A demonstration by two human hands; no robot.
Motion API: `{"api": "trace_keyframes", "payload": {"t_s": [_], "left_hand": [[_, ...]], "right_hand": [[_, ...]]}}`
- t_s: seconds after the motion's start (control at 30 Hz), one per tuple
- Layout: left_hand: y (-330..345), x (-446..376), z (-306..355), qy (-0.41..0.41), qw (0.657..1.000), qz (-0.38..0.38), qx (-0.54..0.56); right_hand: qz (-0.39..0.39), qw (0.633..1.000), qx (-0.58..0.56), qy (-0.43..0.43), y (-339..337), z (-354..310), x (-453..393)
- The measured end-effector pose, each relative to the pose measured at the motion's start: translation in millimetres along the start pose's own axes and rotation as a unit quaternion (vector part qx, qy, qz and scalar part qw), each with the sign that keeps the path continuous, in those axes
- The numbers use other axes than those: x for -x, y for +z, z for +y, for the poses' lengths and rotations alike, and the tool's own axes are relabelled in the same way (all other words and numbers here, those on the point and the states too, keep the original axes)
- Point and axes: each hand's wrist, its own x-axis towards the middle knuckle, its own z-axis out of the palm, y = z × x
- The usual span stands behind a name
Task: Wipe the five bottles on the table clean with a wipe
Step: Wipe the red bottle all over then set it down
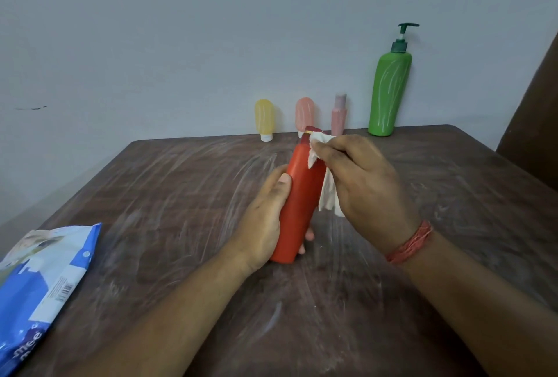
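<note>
Streaks of white residue cover your dark brown table (181, 195), which meets a pale grey wall (151, 29) where four bottles stand in a row. Your left hand (262, 219) wraps its curled fingers round the red bottle (299, 195), lifted and tilted above the table's middle, while your right hand (362, 183) pinches the white wipe (327, 192) against its upper side

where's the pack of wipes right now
In the head view the blue pack of wipes lies at the table's near left edge, left of the left hand holding the red bottle.
</note>
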Motion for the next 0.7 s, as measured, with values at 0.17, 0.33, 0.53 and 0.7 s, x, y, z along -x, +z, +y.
{"api": "trace_keyframes", "payload": {"t_s": [0.17, 0.33, 0.53, 0.7], "left_hand": [[-3.8, 17.8, 0.3, -0.052, 0.995, -0.035, 0.082], [-3.2, 14.6, 3.2, -0.05, 0.994, -0.023, 0.1], [-8.1, 16.6, 6.4, -0.087, 0.963, -0.043, 0.25], [-7.8, 20.4, 9.5, -0.118, 0.936, -0.119, 0.309]], "right_hand": [[-0.033, 0.998, 0.043, -0.032, 6.4, -3.3, 1.3], [-0.031, 0.999, 0.028, 0.005, 6.3, -4.3, 3.2], [-0.053, 0.998, 0.003, 0.024, 1.3, -12.5, 3.4], [0.037, 0.984, -0.119, 0.126, -1.7, -13.3, 1.7]]}}
